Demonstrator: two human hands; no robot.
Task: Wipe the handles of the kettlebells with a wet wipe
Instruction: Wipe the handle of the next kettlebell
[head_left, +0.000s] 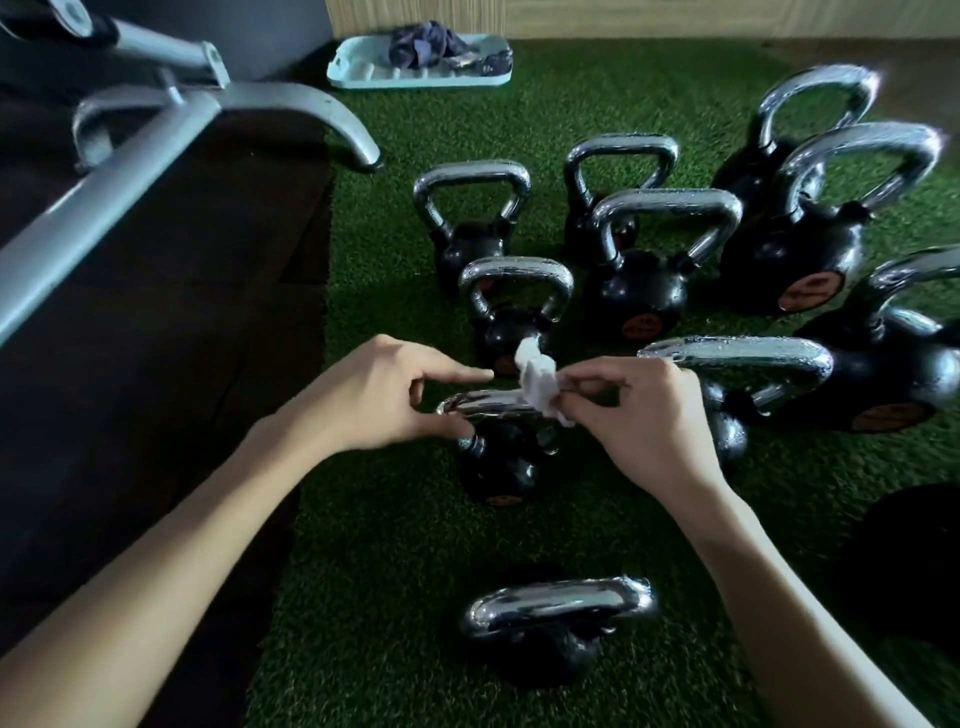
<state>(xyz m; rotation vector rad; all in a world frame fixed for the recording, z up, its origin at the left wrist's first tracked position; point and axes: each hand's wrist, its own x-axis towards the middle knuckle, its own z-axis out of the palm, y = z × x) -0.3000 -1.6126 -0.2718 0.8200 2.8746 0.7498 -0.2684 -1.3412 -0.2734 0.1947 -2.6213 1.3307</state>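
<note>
Several black kettlebells with chrome handles stand on green turf. A small kettlebell (496, 467) sits under my hands, its handle (478, 404) running left to right. My right hand (644, 421) pinches a crumpled white wet wipe (535, 382) just above the right end of that handle. To the left of the wipe is my left hand (384, 400), forefinger stretched toward it and thumb curled low by the handle's left end, holding nothing that I can see. Another small kettlebell (556, 629) stands nearest me.
Larger kettlebells (789, 244) crowd the right and back. A grey metal bench frame (156, 135) stands over a dark mat (156, 364) on the left. A pale blue tray (363, 67) with dark cloth lies at the back. A dark object (914, 561) sits at the right edge.
</note>
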